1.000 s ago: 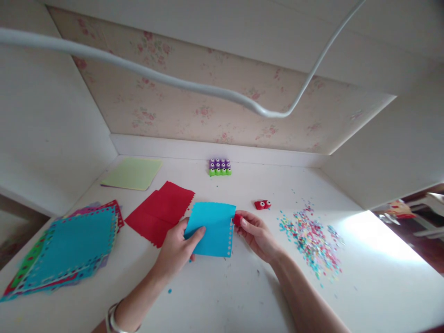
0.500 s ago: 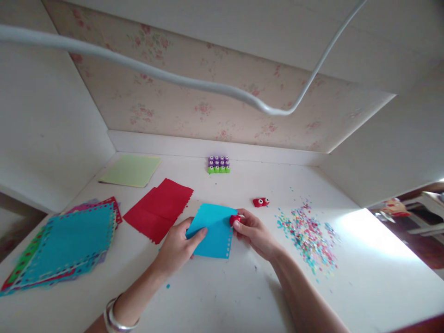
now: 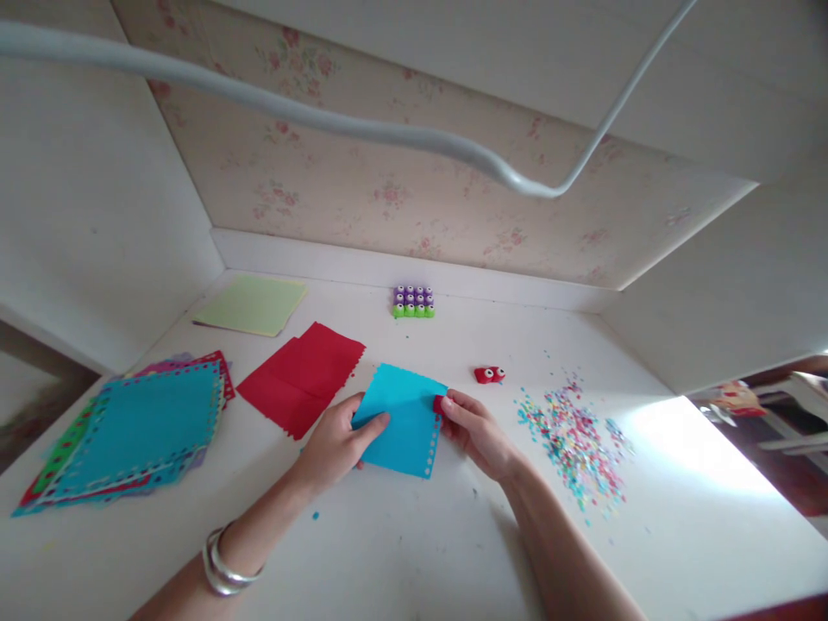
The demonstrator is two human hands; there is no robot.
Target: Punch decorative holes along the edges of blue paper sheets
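Note:
My left hand (image 3: 342,438) pinches the left side of a blue paper sheet (image 3: 402,418), thumb on top and fingers beneath. Punched holes run down the sheet's right edge. My right hand (image 3: 475,431) is closed round a small red craft punch (image 3: 439,404), which sits on the upper right edge of that sheet; the thumb presses on it and hides most of it. Two more red punches (image 3: 490,374) lie together beyond my right hand. Left of the sheet rest red paper pieces (image 3: 302,378) with a scalloped edge.
Purple and green punches (image 3: 414,302) stand in rows near the back wall. Pale green paper (image 3: 252,304) lies at back left, with a stack of hole-edged coloured sheets (image 3: 148,423) in front. Confetti (image 3: 575,435) is scattered at right. A white cable (image 3: 388,134) hangs across the view.
My right thumb now covers the red punch, which has shifted slightly up along the sheet's edge. The sheet is tilted a little more. The whole view has shifted slightly.

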